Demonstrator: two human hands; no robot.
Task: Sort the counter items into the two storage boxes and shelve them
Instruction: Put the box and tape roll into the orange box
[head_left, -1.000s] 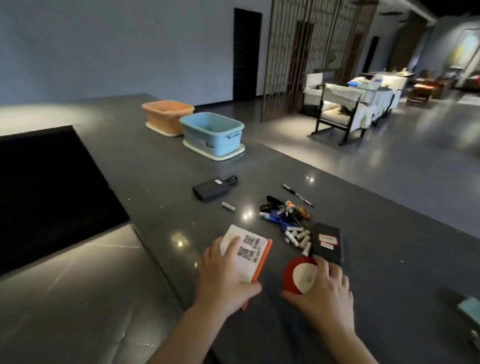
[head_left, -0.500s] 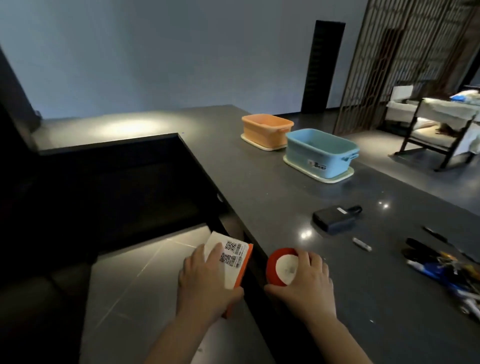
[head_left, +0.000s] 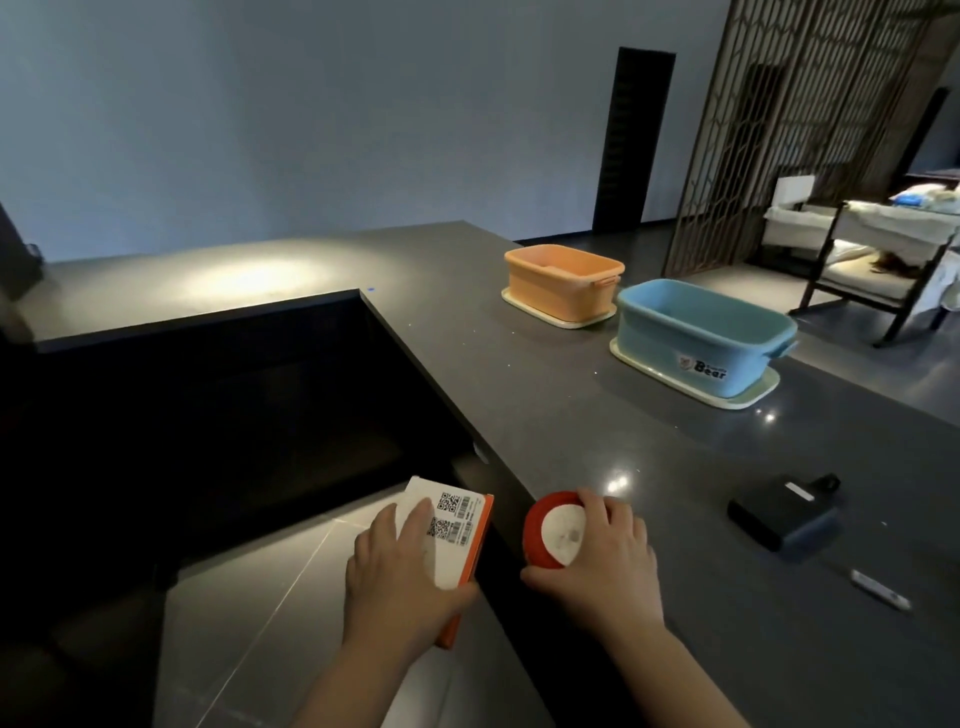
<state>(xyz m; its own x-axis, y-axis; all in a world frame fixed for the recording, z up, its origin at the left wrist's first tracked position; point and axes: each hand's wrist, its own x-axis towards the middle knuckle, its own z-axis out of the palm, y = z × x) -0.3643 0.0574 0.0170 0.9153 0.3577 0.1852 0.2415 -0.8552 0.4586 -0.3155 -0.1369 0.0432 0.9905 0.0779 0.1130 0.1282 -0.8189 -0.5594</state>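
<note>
My left hand (head_left: 402, 577) grips a flat box (head_left: 452, 540), white on its face with an orange edge, my fingers (head_left: 415, 519) laid over the printed codes and my thumb curled round the orange side. The box is held out past the near edge of the bench (head_left: 545, 415), over the pale floor tiles (head_left: 249, 613) below. My right hand (head_left: 602, 561) is curled round a red round thing with a white face (head_left: 553, 532) (a small tin or a roll, I cannot tell which), and it sits just inside the bench edge; whether it rests on the surface or hangs a little above it I cannot tell.

Beyond my right hand, further along the bench, lies a black block (head_left: 779, 517) with a white label and a dark loop at its far end. Nearer than the block and to its side lies a small pale stick (head_left: 878, 596).

Well beyond the block stands the blue box (head_left: 701, 338), open-topped, sitting on a pale lid or tray. Just past the blue box, close beside it but apart, stands the orange box (head_left: 563, 283) on a tray of the same kind. Behind both boxes are a dark doorway (head_left: 631, 140), a lattice screen (head_left: 789, 119) and a dark-framed chair (head_left: 872, 260) draped in white.
</note>
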